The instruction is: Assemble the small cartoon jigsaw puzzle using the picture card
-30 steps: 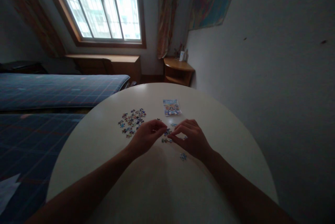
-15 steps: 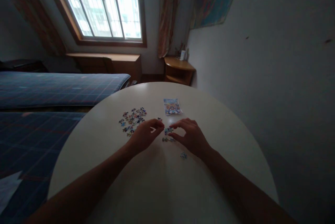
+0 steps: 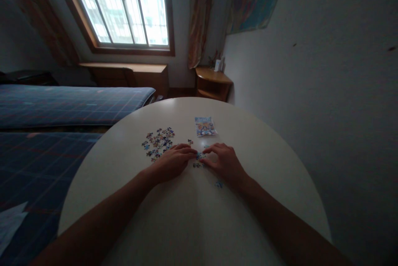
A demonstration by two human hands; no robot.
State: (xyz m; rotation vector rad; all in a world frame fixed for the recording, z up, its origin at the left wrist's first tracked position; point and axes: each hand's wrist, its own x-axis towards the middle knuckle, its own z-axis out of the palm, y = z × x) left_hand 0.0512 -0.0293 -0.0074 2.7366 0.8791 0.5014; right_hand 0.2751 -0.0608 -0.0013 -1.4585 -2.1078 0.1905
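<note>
Some joined jigsaw puzzle pieces [image 3: 200,156] lie on the table between my two hands. My left hand [image 3: 175,159] rests with its fingers stretched out, the fingertips touching the left edge of those pieces. From the other side, the thumb and index finger of my right hand [image 3: 225,160] curve round the right edge and hold it. A short row of loose pieces [image 3: 197,165] sits just nearer to me. Another bluish piece [image 3: 219,184] lies below my right wrist. One single piece [image 3: 190,141] is beyond my left fingers.
A pile of puzzle pieces [image 3: 159,139] spreads to the left on the round white table [image 3: 192,224]. Farther back lies a small picture sheet [image 3: 205,126]. A bed with a plaid cover [image 3: 74,104] stands left, a corner shelf [image 3: 213,75] behind, a wall at right.
My left hand's pinch has loosened; its fingers now reach flatter onto the edge of the joined pieces. My right hand has barely moved.
</note>
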